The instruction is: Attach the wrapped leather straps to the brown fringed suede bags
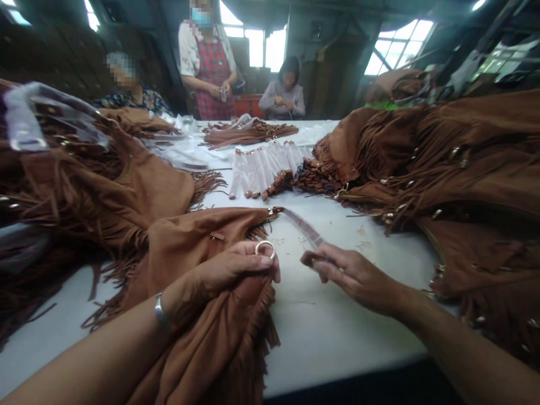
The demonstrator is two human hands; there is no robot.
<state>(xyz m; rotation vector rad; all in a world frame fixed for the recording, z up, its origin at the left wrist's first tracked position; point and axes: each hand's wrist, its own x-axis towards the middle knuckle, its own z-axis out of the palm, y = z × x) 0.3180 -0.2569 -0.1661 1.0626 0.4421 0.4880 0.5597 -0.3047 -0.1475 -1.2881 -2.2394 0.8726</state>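
Observation:
A brown suede fringed bag (198,247) lies in front of me on the white table (337,332). My left hand (230,270) is closed on the bag's edge and pinches a round metal ring (265,248) at its corner. My right hand (352,274) pinches the end of a strap wrapped in clear plastic (304,228), which runs back to the bag's far corner. A bracelet (159,309) sits on my left wrist.
Heaps of fringed brown bags rise at the left (84,185) and right (455,163). A row of plastic-wrapped straps (265,166) lies mid-table, more straps (248,134) behind. Three people work at the far end, one standing in a red checked apron (213,67).

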